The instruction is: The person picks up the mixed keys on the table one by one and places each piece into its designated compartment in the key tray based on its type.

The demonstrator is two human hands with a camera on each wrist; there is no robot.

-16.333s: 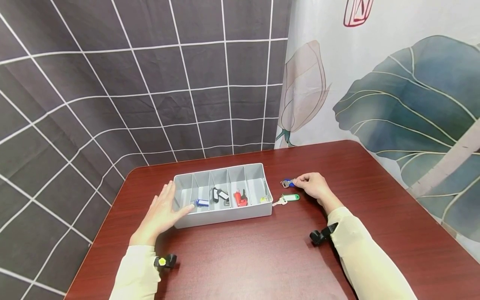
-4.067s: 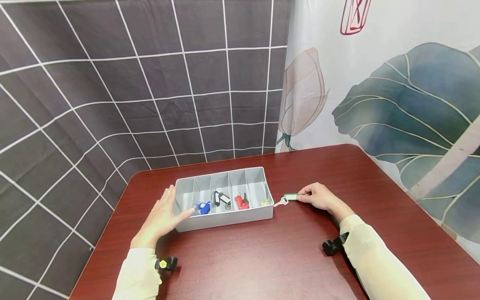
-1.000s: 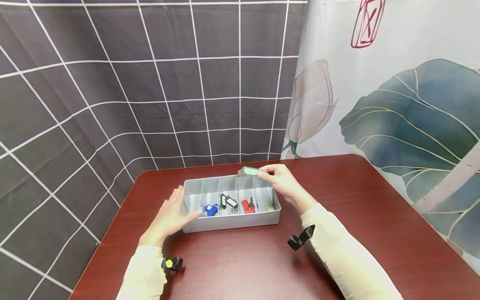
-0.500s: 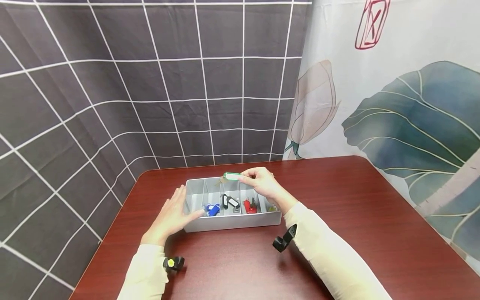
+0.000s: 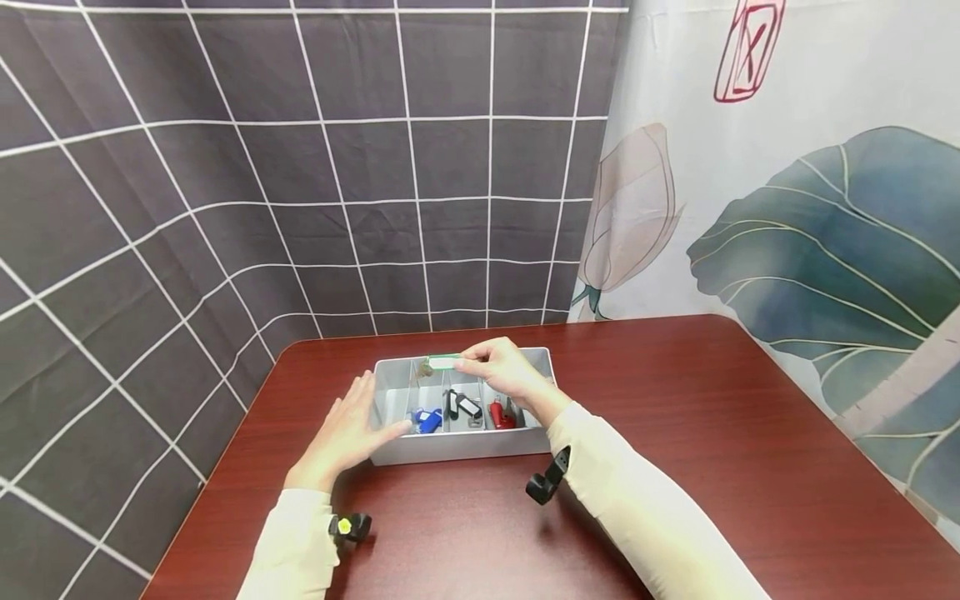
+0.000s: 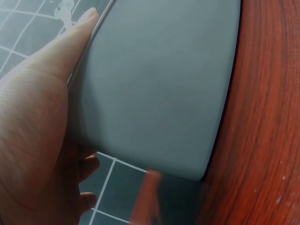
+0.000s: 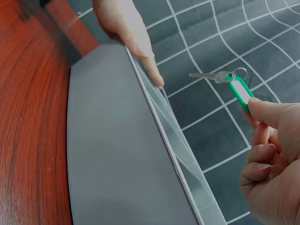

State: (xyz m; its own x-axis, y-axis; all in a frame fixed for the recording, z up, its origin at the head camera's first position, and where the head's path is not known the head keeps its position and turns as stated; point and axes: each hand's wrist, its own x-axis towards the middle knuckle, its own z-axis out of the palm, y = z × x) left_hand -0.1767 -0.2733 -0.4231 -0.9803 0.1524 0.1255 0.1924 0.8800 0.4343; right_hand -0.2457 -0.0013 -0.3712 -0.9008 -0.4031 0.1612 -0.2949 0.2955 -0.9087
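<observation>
My right hand (image 5: 504, 367) pinches a green key tag (image 5: 444, 362) between thumb and fingertips, above the grey divided tray (image 5: 465, 450). A metal key (image 7: 222, 77) hangs from the tag's ring, pointing left over the tray in the head view. My left hand (image 5: 345, 433) lies against the tray's left end, fingers extended along it and thumb at the front rim. Inside, blue key tags (image 5: 429, 420) lie in the second compartment from the left, black ones (image 5: 467, 406) in the middle, and red ones (image 5: 501, 414) right of those. My right hand and forearm hide part of the rightmost compartment.
The tray stands on a dark red wooden table (image 5: 450, 533). A dark gridded curtain (image 5: 360, 183) hangs behind it, and a white flower-patterned curtain (image 5: 652, 217) hangs at the right. A black wrist camera (image 5: 549, 477) juts from my right sleeve.
A second blue tag went from the table into the tray. My right hand then picked up the green tag at the tray's right and carried it leftward above the compartments. The left hand stays put.
</observation>
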